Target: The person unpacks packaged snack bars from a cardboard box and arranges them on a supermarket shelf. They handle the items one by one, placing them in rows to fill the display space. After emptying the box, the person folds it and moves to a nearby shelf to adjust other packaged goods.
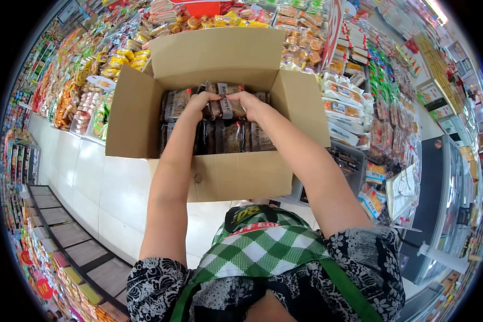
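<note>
An open cardboard box (241, 173) stands before me with its flaps folded outward. Inside lie several dark brown baked goods (229, 137) in clear wrappers with printed bands. Both of my hands reach into the box and grip one wrapped brown loaf (226, 108) in the upper layer. My left hand (199, 105) has it by the left end, the thumb on top. At the right end is my right hand (247, 104), its thumb also on top. The fingers beneath the loaf are mostly hidden. Another wrapped loaf (177, 105) sits just left of my left hand.
Packaged snacks (124, 60) crowd the display beyond the box. White-wrapped breads (342, 108) lie to the right, near a clipboard with papers (400, 193). A glass-doored cabinet (446, 173) stands farther right. Pale floor tiles (116, 193) and a dark-framed shelf (80, 245) are on the left.
</note>
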